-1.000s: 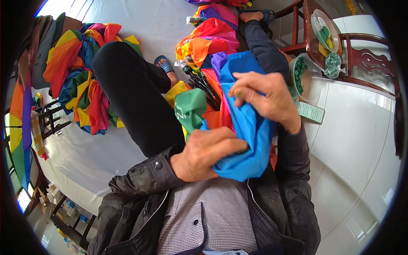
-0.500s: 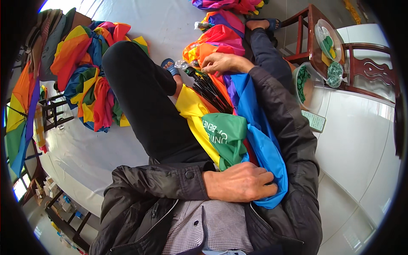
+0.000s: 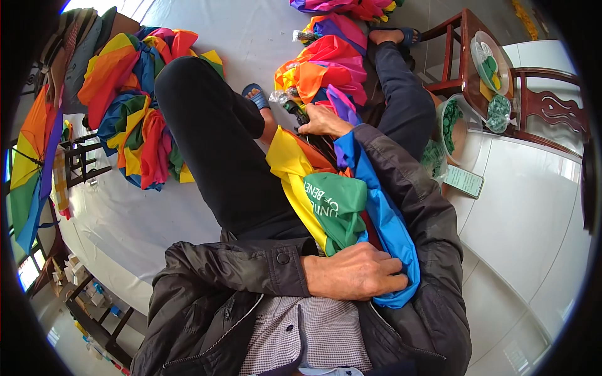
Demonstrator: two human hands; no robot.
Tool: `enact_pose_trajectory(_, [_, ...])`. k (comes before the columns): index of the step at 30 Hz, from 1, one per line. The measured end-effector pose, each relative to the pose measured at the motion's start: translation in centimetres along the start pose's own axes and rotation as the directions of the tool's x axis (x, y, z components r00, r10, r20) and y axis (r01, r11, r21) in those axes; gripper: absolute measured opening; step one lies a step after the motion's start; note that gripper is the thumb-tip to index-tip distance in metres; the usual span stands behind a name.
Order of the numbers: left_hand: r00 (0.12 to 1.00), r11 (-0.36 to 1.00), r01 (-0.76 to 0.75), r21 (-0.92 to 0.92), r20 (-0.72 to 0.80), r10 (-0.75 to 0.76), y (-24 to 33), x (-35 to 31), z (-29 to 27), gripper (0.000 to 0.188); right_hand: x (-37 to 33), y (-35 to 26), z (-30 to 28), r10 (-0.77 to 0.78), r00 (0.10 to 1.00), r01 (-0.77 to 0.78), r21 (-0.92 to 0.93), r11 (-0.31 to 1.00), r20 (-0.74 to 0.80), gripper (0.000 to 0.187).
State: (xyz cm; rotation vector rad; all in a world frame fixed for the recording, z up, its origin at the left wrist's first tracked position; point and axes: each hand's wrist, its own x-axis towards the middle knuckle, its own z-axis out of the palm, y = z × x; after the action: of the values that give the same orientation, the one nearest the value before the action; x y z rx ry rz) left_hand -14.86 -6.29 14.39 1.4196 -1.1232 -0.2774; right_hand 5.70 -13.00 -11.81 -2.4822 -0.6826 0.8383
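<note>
umbrella point(image 3: 342, 197) lying across lap point(image 3: 257, 216): ribs point(image 3: 326, 148) gathered, cloth point(image 3: 295, 172) loose and not yet wrapped; left hand point(image 3: 356, 271) clenched on blue panel point(image 3: 390, 222), right hand point(image 3: 324, 120) over ribs, grip unclear.

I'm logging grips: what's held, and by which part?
Left hand grips the blue fabric by its near end; whether the right hand grips anything is unclear.

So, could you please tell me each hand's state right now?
Left hand: closed, holding blue fabric.
Right hand: at the black rods; grip cannot be told.
</note>
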Motion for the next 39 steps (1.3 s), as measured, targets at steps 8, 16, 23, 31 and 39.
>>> enact_pose_trajectory(8, [0.952,0.925,0.225,0.305,-0.273,-0.141,-3.1,-1.8,-5.9,0.029,-5.4,1.2,-5.7,0.240,0.861,0.049,0.543,0.838,-0.448,0.048])
enact_pose_trajectory(16, [0.961,0.651,0.223,0.726,-0.050,-0.273,-6.4,-4.0,-11.4,0.028,-10.6,-1.1,-6.0,0.528,0.767,0.304,0.931,0.202,-0.365,0.035])
enact_pose_trajectory(23, [0.971,0.866,0.238,0.439,-0.128,-0.202,-7.4,-4.3,-11.1,0.032,-10.6,-2.9,-4.3,0.569,0.722,0.338,0.918,0.206,-0.394,0.035])
enact_pose_trajectory(31, [0.850,0.864,0.503,0.023,-0.199,-0.489,-6.6,-4.6,-11.5,0.036,-10.3,-5.0,-4.2,0.508,0.636,0.375,0.808,0.455,-0.581,0.035])
enact_pose_trajectory(39, [0.943,0.797,0.301,0.523,-0.037,-0.332,-6.0,-5.2,-11.6,0.029,-9.5,-3.0,-3.0,0.663,0.595,0.352,0.889,0.293,-0.454,0.030])
